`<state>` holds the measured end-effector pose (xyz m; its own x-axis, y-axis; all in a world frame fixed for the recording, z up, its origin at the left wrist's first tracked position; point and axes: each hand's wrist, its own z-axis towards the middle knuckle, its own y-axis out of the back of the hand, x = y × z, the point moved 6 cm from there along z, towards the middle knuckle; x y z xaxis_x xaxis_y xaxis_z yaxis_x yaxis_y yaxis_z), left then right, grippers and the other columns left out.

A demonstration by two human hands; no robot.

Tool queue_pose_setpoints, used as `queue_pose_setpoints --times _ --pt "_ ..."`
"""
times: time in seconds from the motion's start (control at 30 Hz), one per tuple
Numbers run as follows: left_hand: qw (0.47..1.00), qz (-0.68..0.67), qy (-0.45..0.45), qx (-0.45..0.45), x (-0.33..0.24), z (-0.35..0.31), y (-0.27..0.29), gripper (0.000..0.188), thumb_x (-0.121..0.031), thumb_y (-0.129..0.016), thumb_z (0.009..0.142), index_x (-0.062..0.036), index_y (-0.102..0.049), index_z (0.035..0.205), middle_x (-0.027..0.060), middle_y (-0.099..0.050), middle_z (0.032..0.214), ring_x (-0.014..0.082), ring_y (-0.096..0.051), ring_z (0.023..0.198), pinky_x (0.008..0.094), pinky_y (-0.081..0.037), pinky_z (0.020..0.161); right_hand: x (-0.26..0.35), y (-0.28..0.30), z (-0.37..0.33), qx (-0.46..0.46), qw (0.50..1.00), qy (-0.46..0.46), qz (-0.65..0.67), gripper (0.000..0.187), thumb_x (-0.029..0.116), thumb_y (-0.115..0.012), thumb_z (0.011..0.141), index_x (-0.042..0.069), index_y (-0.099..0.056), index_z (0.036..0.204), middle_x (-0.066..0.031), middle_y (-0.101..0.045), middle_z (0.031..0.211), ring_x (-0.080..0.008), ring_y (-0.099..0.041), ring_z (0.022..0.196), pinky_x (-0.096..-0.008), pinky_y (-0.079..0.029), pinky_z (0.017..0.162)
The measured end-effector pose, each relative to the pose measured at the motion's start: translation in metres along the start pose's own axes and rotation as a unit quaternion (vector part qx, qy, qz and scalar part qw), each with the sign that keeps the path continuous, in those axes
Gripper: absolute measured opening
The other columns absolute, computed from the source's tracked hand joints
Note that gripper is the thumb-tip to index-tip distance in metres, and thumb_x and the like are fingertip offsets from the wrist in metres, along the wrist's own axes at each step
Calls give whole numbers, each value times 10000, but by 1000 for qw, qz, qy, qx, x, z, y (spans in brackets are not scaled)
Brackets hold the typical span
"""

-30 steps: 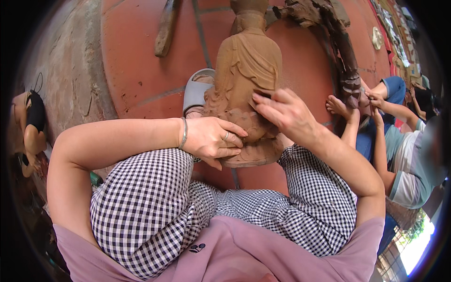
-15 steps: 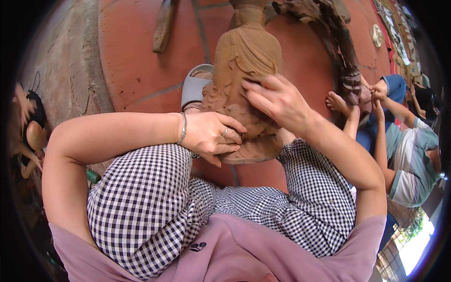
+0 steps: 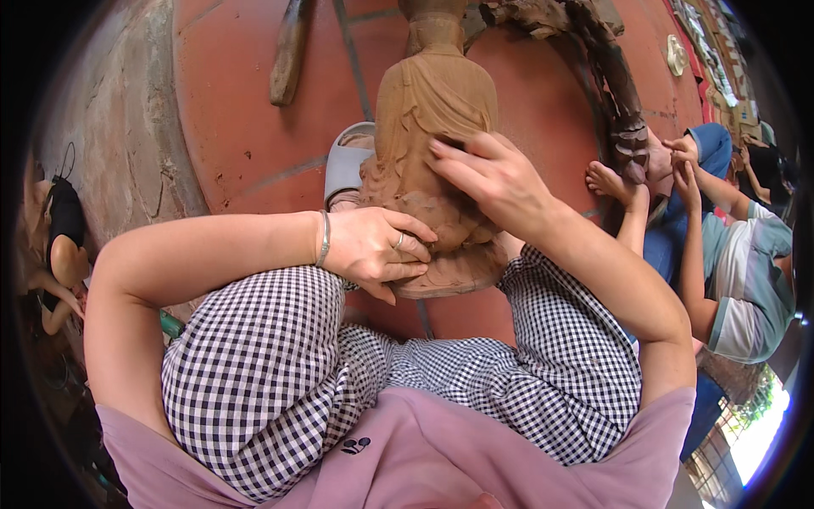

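Note:
Between my knees stands a carved brown wooden statue (image 3: 437, 93) of a robed figure, its head cut off by the top edge of the view. My left hand (image 3: 377, 248), wearing a ring and a bracelet, grips the statue's carved base, fingers slightly spread over it. Against the front of the robe, my right hand (image 3: 500, 182) has its fingers bent and drawn together, fingertips at the wood. Whatever may be between those fingers is hidden.
A wooden mallet or handle (image 3: 290, 64) lies on the red tiles (image 3: 237, 127) at upper left. To the right curves a dark gnarled wood piece (image 3: 615, 85), near a seated person (image 3: 738, 271). Another person (image 3: 64, 229) sits far left. A grey sandal (image 3: 346, 165) is beside the statue.
My right hand has shifted slightly over the robe and looks less blurred. The view has moved a little; my left hand keeps its hold on the base.

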<state>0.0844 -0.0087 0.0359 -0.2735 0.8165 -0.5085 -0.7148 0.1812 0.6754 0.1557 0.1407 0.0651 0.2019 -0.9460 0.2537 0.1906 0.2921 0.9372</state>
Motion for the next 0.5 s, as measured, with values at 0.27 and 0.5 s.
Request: queue_pose_setpoints --times 0.27,0.5 --pt "1000 13 -8 -10 4 3 -2 549 -400 -803 726 53 -741 1031 166 -737 1044 294 -682 1096 434 -524 1047 -14 13 -35 -49 998 -15 24 298 65 -688 723 42 -698 1020 -52 -742 1107 -180 -600 773 -300 -529 750" --pt "1000 11 6 -1 4 2 -2 533 -396 -838 730 35 -748 1032 159 -741 1061 287 -688 1082 424 -547 1003 -15 13 -32 -89 994 -12 57 352 71 -678 729 37 -678 1080 -40 -728 1120 -173 -605 835 -301 -545 718"
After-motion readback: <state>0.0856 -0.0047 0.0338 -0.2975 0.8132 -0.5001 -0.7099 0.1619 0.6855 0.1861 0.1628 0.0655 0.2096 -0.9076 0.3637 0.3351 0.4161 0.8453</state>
